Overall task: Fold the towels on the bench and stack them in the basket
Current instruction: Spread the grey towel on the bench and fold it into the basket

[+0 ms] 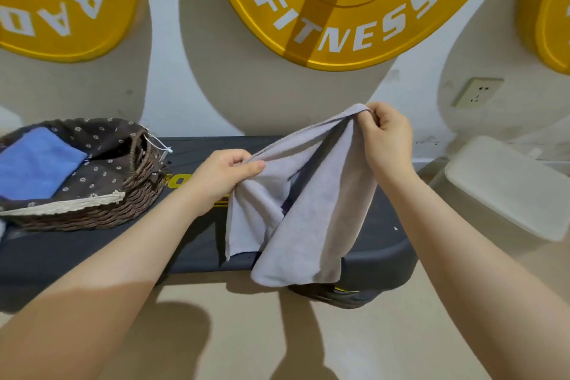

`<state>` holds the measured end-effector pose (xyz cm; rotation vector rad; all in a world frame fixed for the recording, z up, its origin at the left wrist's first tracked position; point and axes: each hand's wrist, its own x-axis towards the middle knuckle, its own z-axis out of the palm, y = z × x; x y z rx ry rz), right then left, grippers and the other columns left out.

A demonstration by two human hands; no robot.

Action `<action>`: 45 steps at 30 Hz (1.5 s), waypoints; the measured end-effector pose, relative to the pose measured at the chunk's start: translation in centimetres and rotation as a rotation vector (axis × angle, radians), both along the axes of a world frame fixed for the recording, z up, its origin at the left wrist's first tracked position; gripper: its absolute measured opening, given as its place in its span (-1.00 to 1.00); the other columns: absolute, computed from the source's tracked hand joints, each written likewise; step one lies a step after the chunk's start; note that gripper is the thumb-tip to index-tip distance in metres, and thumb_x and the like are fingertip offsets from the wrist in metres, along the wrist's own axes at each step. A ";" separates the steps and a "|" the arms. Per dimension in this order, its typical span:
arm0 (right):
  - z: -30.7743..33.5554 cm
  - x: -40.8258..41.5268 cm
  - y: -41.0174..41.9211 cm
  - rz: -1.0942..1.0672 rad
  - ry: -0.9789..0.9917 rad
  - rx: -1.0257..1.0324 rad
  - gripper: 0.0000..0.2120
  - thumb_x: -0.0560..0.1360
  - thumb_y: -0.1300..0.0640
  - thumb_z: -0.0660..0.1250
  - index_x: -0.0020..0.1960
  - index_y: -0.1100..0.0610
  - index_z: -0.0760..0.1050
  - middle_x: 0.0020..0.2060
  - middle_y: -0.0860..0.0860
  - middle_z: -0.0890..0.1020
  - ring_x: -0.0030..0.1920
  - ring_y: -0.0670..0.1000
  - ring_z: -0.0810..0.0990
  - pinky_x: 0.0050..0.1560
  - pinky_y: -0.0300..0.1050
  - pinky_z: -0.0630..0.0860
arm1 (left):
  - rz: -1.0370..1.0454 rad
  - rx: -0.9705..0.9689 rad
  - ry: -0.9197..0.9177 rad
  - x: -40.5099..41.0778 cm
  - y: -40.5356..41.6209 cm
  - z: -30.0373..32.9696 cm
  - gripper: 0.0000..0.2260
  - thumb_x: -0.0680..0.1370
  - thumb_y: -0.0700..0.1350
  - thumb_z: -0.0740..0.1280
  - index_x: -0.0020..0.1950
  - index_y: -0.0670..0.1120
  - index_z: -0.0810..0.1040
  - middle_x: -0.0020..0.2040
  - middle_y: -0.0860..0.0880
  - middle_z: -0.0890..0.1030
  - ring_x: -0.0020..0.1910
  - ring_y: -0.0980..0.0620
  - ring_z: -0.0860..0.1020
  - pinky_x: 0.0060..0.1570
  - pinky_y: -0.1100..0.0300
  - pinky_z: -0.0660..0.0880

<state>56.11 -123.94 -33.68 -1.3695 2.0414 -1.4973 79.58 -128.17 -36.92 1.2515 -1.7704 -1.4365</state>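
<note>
Both hands pinch the grey towel's top edge over the bench's right end: right hand higher and farther, left hand lower, nearer the basket; the edge slopes between them.

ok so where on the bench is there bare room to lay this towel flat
The widest bare patch of bench is at the front, between the basket and the hanging grey towel. A narrower strip runs behind, from the basket to the right hand. The basket fills the bench's left part, a folded blue towel inside it.
</note>
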 end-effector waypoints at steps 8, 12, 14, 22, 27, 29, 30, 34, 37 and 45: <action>-0.5 -4.0 3.1 0.739 -0.635 0.360 -0.84 0.38 0.18 0.29 -0.28 0.08 0.64 -0.38 -0.01 0.65 -0.37 -0.07 0.60 -0.33 -0.28 0.50 | -0.320 0.438 0.377 1.1 1.7 1.5 -0.72 0.24 -0.07 0.53 -0.12 -0.17 0.66 -0.21 -0.12 0.68 -0.24 0.00 0.65 -0.19 0.17 0.57; 1.6 -5.1 4.5 1.142 -0.811 0.373 -0.85 0.26 -0.01 0.48 -0.26 0.06 0.66 -0.41 -0.12 0.66 -0.40 -0.20 0.60 -0.34 -0.39 0.51 | -0.757 0.586 0.320 1.8 2.0 4.6 -0.53 0.22 -0.04 0.56 0.07 -0.19 0.63 -0.08 -0.11 0.68 -0.11 0.03 0.65 -0.08 0.24 0.57; 1.9 -5.3 4.2 1.188 -0.836 0.336 -0.91 0.30 0.06 0.43 -0.25 0.07 0.66 -0.39 -0.12 0.66 -0.38 -0.22 0.61 -0.32 -0.40 0.52 | -0.709 0.557 0.298 1.5 1.7 6.0 -0.70 0.25 -0.10 0.54 -0.05 -0.11 0.67 -0.16 -0.06 0.69 -0.20 0.08 0.64 -0.19 0.28 0.57; -7.5 -7.0 -0.8 0.339 0.500 0.656 -0.83 0.46 0.15 0.36 -0.11 0.27 0.60 -0.23 0.09 0.60 -0.13 0.09 0.55 -0.25 -0.18 0.31 | 0.024 -0.408 -0.809 1.0 -3.6 -4.0 -0.84 0.53 0.00 0.28 -0.08 -0.09 0.51 -0.12 -0.11 0.60 -0.06 -0.15 0.53 -0.18 0.11 0.39; -11.6 -7.3 -2.7 0.174 0.635 0.507 -0.73 0.50 0.30 0.17 0.06 0.15 0.60 0.04 0.13 0.65 0.08 0.20 0.56 -0.01 -0.03 0.51 | 0.068 -0.572 -0.900 0.4 -6.0 -8.5 -0.87 0.60 -0.08 0.14 0.01 -0.14 0.37 -0.03 -0.17 0.50 -0.10 -0.23 0.50 -0.26 0.06 0.30; -12.2 -7.3 -4.2 0.120 0.727 0.553 -0.71 0.50 0.28 0.15 0.06 0.09 0.59 0.02 0.13 0.63 0.05 0.22 0.52 -0.08 0.00 0.50 | 0.068 -0.604 -0.937 -0.2 -7.6 -9.1 -0.94 0.59 -0.17 0.15 0.03 -0.15 0.34 -0.03 -0.18 0.47 -0.16 -0.24 0.50 -0.32 0.04 0.31; -12.4 -7.4 -5.0 0.107 0.771 0.557 -0.71 0.49 0.28 0.15 0.06 0.09 0.59 0.01 0.13 0.63 0.04 0.21 0.51 -0.11 -0.01 0.47 | 0.069 -0.634 -0.969 -0.5 -8.5 -9.3 -0.94 0.58 -0.21 0.15 0.04 -0.15 0.33 -0.03 -0.18 0.46 -0.19 -0.24 0.51 -0.35 0.04 0.31; -11.6 -7.9 -8.9 0.019 0.752 0.594 -0.69 0.47 0.35 0.12 0.06 0.16 0.57 0.02 0.18 0.59 0.02 0.23 0.53 -0.16 -0.05 0.41 | 0.081 -0.767 -1.066 -2.0 -12.8 -8.7 -0.84 0.57 -0.24 0.18 0.15 -0.18 0.33 0.02 -0.20 0.46 -0.15 -0.25 0.55 -0.38 0.05 0.27; -11.6 -7.8 -11.6 -0.064 0.686 0.677 -0.68 0.48 0.42 0.10 0.14 0.25 0.49 0.07 0.25 0.53 0.00 0.27 0.53 -0.17 -0.03 0.38 | 0.087 -0.754 -1.077 -2.2 -15.5 -9.0 -0.75 0.57 -0.23 0.17 0.25 -0.17 0.31 0.10 -0.20 0.45 -0.02 -0.25 0.53 -0.24 -0.02 0.36; -15.6 0.5 -11.7 0.205 0.797 0.683 -0.61 0.53 0.25 0.14 0.35 0.15 0.28 0.41 0.12 0.24 0.29 0.21 0.36 0.10 0.03 0.38 | 0.132 -0.310 -0.926 3.9 -16.1 -12.4 -0.82 0.51 -0.15 0.24 0.09 -0.15 0.48 0.11 -0.18 0.54 0.12 -0.20 0.49 -0.02 0.05 0.43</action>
